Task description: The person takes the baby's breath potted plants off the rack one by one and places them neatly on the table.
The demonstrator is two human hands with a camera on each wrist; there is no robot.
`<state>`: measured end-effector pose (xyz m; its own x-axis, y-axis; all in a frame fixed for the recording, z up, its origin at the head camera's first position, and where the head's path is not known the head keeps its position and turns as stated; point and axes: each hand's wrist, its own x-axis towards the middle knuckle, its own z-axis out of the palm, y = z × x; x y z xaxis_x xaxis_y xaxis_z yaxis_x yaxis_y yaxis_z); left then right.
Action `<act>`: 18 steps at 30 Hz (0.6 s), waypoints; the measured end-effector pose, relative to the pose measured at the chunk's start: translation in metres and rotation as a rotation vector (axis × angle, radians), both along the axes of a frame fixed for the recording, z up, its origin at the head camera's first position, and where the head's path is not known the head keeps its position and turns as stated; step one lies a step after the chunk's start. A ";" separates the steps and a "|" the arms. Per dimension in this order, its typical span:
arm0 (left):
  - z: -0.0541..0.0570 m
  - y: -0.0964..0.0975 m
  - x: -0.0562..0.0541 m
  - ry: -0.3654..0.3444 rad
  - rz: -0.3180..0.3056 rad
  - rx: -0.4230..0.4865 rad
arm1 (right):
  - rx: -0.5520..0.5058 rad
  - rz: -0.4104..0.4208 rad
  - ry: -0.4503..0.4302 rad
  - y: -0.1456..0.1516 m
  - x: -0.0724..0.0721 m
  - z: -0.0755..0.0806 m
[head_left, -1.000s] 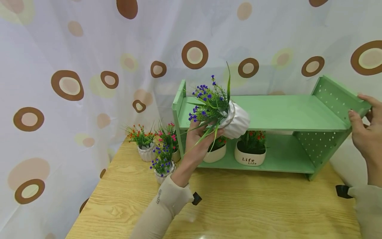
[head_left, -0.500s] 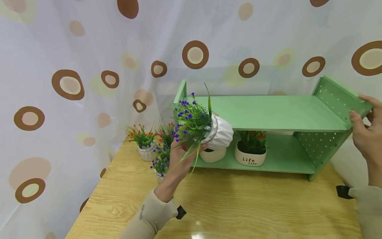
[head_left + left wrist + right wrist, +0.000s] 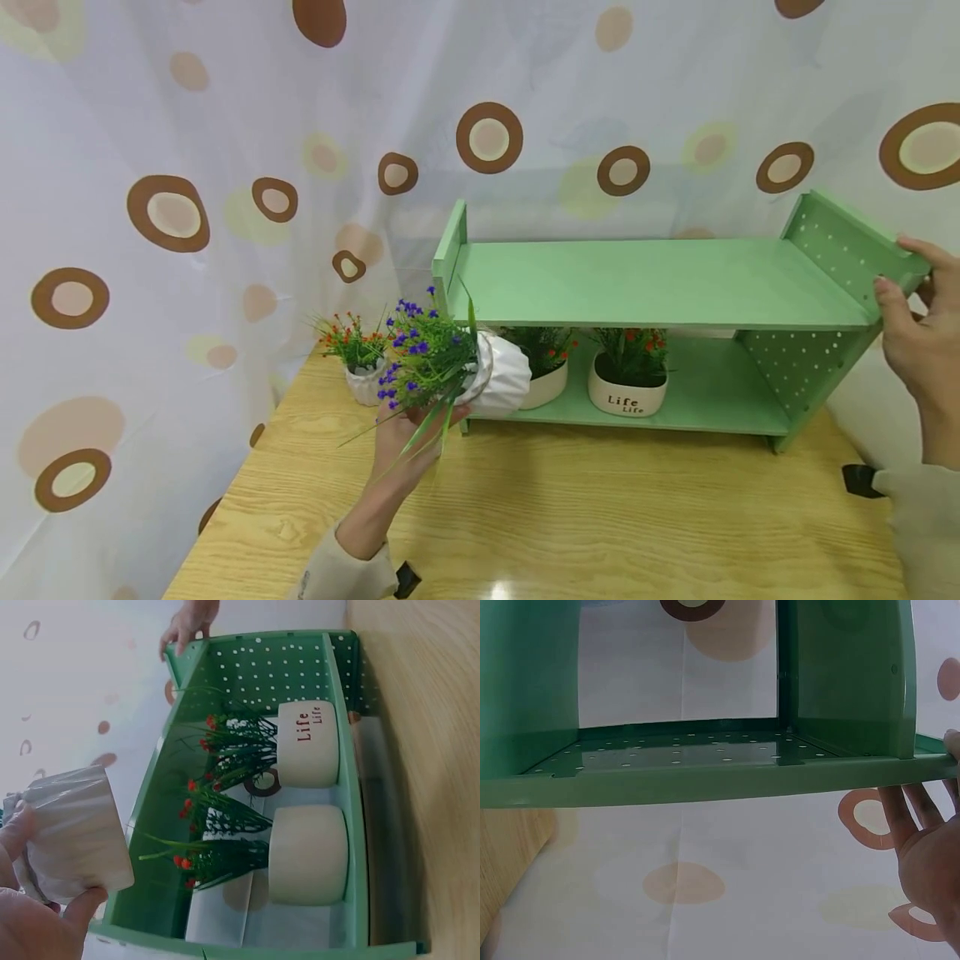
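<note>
My left hand [image 3: 405, 442] grips a white fluted flowerpot [image 3: 501, 375] with purple flowers [image 3: 420, 346], tipped on its side so the plant points left. In the head view it is in front of the left end of a green two-tier shelf [image 3: 660, 283]. The left wrist view shows fingers and thumb around the pot [image 3: 75, 832]. At the shelf's other end my right hand [image 3: 926, 333] holds the top of the perforated side panel [image 3: 847, 258], thumb in front. In the right wrist view that hand [image 3: 934, 862] has its fingers behind the panel's edge [image 3: 705, 784].
Two cream oval planters with red flowers stand on the lower tier, one lettered "Life" [image 3: 628, 396], the other [image 3: 547, 387] partly hidden. A small white pot of orange-red flowers [image 3: 365, 379] is at the back left of the wooden table [image 3: 637, 508]. A dotted curtain [image 3: 225, 125] hangs behind.
My left hand has carried the purple-flowered pot left and down from the upper tier, and it now covers the small pots at the shelf's left. The right hand has stayed on the panel.
</note>
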<state>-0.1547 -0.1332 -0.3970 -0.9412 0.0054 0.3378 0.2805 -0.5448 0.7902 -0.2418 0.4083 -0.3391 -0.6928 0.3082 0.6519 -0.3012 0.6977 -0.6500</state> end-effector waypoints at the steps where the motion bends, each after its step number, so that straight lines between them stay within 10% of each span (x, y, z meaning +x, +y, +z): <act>1: -0.003 -0.004 0.002 0.006 0.006 -0.002 | 0.001 0.000 -0.002 0.000 0.001 0.000; 10: -0.012 -0.032 0.016 0.030 0.315 -0.303 | -0.042 -0.021 -0.065 -0.004 0.000 0.004; 18: -0.014 -0.057 0.022 0.057 0.344 -0.269 | -0.040 -0.048 -0.109 -0.002 0.002 0.004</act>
